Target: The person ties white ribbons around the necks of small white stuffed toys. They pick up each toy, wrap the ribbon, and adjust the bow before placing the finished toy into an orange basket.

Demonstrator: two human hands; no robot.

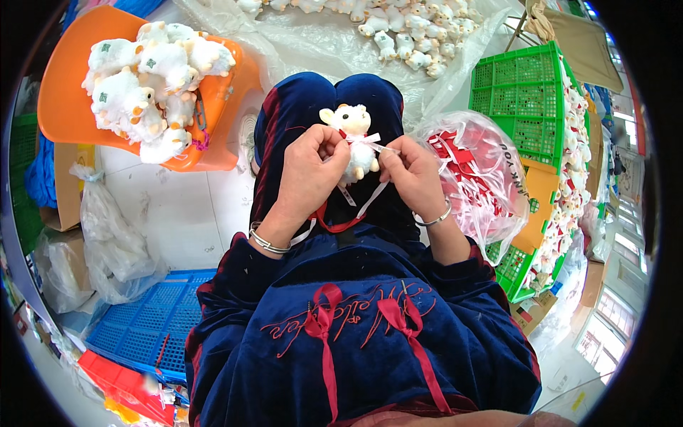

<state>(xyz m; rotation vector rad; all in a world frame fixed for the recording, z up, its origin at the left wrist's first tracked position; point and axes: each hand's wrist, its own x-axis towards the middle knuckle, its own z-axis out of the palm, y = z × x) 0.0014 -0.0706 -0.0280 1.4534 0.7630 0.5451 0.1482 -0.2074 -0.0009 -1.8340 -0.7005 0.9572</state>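
Observation:
A small white plush animal (353, 121) with pale ears and a bluish body sits upright at my knees, facing me. Round its neck runs a white ribbon (367, 140) tied at the front, with some red beside it. My left hand (310, 167) is closed in a pinch at the toy's neck, on the ribbon's left side; the fingertips partly hide what they grip. The thumb and fingers of my right hand (415, 173) pinch the ribbon's right end. A red and white ribbon strip (341, 227) hangs in a loop below the toy, across my lap.
Left, an orange plastic chair (64, 89) bears a pile of plush toys (146, 85). To the right stand a clear bag of red and white ribbons (473, 178) and green crates (518, 107). More toys (420, 35) lie on plastic sheeting ahead. A blue crate (146, 331) is at lower left.

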